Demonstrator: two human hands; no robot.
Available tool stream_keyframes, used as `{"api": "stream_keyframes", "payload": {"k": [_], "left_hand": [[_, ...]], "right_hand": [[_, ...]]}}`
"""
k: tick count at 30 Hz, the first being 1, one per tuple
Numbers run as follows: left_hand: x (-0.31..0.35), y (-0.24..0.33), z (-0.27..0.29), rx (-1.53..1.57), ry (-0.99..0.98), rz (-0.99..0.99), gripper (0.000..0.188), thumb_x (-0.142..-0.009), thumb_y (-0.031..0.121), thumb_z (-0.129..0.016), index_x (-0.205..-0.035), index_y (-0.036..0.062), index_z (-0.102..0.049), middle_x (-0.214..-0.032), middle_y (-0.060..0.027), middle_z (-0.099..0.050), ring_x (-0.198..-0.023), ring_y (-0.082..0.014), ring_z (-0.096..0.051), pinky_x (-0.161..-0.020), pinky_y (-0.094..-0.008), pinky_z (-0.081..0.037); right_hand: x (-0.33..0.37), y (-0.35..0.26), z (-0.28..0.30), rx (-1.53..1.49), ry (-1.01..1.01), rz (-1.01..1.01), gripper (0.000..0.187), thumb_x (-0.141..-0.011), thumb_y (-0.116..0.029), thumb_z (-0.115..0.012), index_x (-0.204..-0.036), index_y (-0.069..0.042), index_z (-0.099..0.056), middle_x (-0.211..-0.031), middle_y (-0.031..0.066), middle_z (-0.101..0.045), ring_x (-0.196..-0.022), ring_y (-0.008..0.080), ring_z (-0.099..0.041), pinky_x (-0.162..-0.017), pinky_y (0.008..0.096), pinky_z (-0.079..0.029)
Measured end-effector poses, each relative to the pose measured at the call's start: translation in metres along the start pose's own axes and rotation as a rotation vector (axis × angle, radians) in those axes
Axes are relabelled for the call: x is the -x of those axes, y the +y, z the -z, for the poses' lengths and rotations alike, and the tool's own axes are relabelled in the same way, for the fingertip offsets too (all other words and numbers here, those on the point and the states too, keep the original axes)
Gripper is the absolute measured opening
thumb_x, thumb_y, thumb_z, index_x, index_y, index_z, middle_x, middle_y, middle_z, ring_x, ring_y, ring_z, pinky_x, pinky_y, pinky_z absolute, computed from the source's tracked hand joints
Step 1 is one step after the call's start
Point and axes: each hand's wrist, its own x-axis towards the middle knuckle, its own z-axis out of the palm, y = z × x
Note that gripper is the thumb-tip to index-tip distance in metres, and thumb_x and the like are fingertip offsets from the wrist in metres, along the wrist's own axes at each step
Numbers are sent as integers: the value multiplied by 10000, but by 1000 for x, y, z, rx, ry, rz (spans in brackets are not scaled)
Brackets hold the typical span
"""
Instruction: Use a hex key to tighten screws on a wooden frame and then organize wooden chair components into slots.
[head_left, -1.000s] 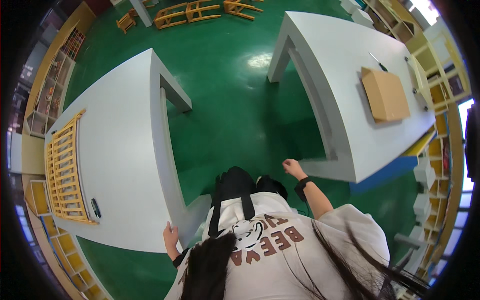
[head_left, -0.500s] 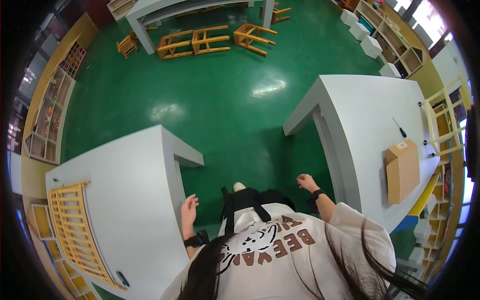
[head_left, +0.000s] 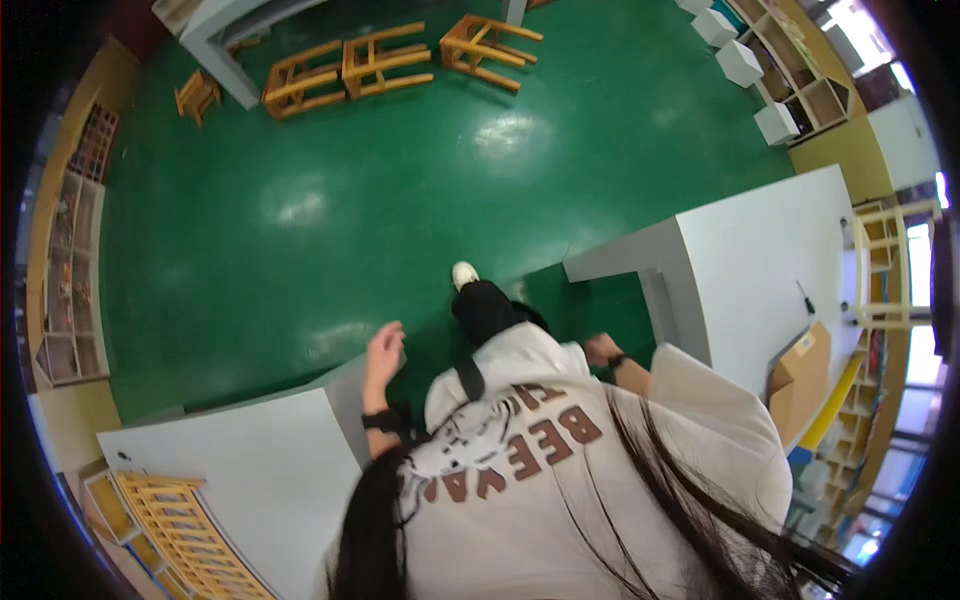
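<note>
My left hand [head_left: 384,350] hangs in the air by the inner corner of the left white table [head_left: 265,450]. Its fingers are loosely bent and apart, with nothing in them. Beside my body on the other side is my right hand [head_left: 600,349], near the leg of the right white table [head_left: 745,260]. Blur hides how its fingers lie, and I see nothing held in it. Each wrist wears a dark band. One white shoe [head_left: 464,275] is stretched forward on the green floor [head_left: 400,200].
A slatted wooden frame [head_left: 185,520] lies on the left table. The right table bears a screwdriver [head_left: 806,298] and a cardboard box [head_left: 800,385]. Ahead, wooden stools [head_left: 390,62] lie tipped over by a grey table [head_left: 225,55]. Shelves [head_left: 75,270] and white cubes [head_left: 740,63] line the sides.
I have stepped forward between the two tables, which now sit lower in view. My left hand has risen in the picture, and my right hand has drawn closer to my body.
</note>
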Motion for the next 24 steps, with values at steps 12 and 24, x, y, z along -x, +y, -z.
{"api": "stream_keyframes", "payload": {"k": [12, 24], "left_hand": [[-170, 20, 138, -37, 245, 78, 232, -775, 79, -449, -1000, 44, -497, -792, -110, -579, -659, -145, -537, -616, -256, -420], [-400, -74, 304, 199, 330, 269, 262, -738, 56, -425, -984, 0, -495, -776, -131, -574, -690, -195, -564, -621, -292, -441]], "right_hand": [[-350, -300, 237, -349, 172, 19, 224, -752, -148, -477, -873, 33, -528, -699, 128, -573, -575, 167, -574, -523, 285, -456], [-541, -447, 257, -327, -43, -276, 201, -702, -121, -477, -789, 37, -564, -651, 113, -582, -524, 174, -572, -482, 279, -462]]}}
